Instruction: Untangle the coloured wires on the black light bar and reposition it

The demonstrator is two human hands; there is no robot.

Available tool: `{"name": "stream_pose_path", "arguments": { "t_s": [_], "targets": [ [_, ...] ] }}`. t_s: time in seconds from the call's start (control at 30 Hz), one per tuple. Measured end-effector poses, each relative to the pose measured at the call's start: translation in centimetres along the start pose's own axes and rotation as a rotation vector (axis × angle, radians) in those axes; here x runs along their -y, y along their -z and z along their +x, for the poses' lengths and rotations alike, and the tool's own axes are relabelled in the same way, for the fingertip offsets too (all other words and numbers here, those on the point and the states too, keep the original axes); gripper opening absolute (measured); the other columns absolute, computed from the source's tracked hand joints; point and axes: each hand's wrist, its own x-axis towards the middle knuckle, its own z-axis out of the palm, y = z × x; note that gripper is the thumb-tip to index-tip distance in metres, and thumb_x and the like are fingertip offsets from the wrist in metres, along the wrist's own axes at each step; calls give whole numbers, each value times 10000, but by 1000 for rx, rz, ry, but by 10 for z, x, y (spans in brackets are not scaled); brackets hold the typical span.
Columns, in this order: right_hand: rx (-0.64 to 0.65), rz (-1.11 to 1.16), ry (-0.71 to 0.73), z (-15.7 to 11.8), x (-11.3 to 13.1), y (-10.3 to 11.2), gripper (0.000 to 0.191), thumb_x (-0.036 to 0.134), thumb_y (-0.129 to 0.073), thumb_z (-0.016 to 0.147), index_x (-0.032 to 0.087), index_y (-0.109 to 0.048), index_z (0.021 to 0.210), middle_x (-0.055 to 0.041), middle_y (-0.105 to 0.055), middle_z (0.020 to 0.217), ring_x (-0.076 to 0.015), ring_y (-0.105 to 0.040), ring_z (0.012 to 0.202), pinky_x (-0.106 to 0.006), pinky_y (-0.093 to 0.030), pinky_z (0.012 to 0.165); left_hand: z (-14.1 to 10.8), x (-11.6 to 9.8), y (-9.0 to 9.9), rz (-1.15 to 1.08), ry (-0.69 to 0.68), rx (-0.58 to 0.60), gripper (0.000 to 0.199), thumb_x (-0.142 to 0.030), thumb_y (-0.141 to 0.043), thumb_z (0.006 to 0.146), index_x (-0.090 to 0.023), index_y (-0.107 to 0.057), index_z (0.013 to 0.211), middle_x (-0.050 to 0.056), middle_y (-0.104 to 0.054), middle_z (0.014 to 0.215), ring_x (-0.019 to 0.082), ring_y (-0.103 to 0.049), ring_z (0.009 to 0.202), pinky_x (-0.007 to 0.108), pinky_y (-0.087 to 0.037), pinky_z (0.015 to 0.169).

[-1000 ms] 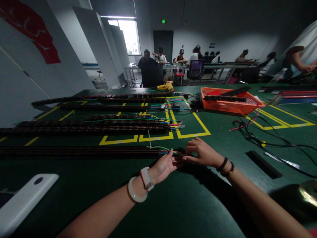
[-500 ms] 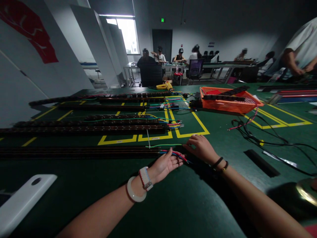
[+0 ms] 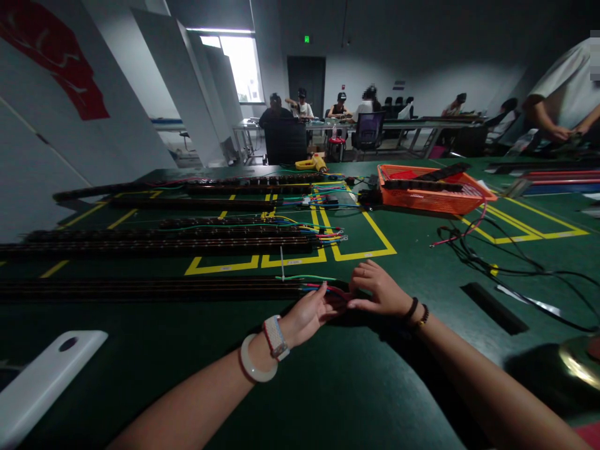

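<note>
A bundle of red and blue wires (image 3: 335,289) comes out of the right end of a long dark cable harness (image 3: 187,287) lying across the green table. My left hand (image 3: 312,314), palm up, cradles these wires between its thumb and fingers. At their free ends my right hand (image 3: 379,287) is closed, thumb against fingers, gripping the wires; the tips are hidden behind its fingers. A green wire (image 3: 307,277) lies along the harness's upper side, just left of my right hand. A white cable tie (image 3: 282,265) stands up from the harness.
More harnesses (image 3: 164,240) with coloured wire ends lie beyond. Farther back are an orange basket (image 3: 422,199) and a yellow heat gun (image 3: 312,164). Black cables (image 3: 510,269) and a black strip (image 3: 494,308) lie at right. A white object (image 3: 51,381) is at left. Other people work in the background.
My right hand has moved down from the green wire to the red and blue wire ends and closed on them. My left hand has stayed nearly in place.
</note>
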Motion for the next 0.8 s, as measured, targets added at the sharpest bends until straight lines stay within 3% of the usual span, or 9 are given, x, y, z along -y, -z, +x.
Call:
{"name": "stream_pose_path", "arguments": {
  "t_s": [0.13, 0.33, 0.6, 0.8],
  "targets": [
    [144, -139, 62, 5, 8, 3, 505, 647, -455, 821, 179, -608, 711, -45, -579, 671, -164, -425, 692, -320, -255, 694, 1, 0, -1, -18, -1, 30, 343, -371, -383, 936, -101, -592, 915, 144, -679, 910, 191, -652, 843, 336, -466, 815],
    [229, -56, -62, 8, 8, 3, 359, 439, -444, 901, 189, -605, 700, -18, -604, 660, -151, -454, 694, -298, -256, 695, 0, 0, -1, -32, 5, 31, 354, -394, -400, 927, -97, -591, 896, 150, -677, 927, 190, -647, 892, 346, -443, 901],
    [101, -167, -251, 5, -6, -6, 410, 428, -443, 910, 177, -603, 629, -27, -595, 631, -135, -484, 655, -287, -263, 679, -1, 1, -1, -30, -41, 39, 337, -352, -409, 929, -78, -602, 895, 153, -679, 919, 210, -651, 900, 405, -426, 943],
    [146, -267, -241, 4, -4, -19, 434, 416, -431, 922, 181, -636, 621, -28, -625, 632, -129, -470, 628, -296, -240, 669, -1, 2, -1, 1, -21, 40, 316, -311, -409, 928, -82, -600, 824, 142, -684, 831, 210, -660, 835, 371, -466, 852]
  ]
}}
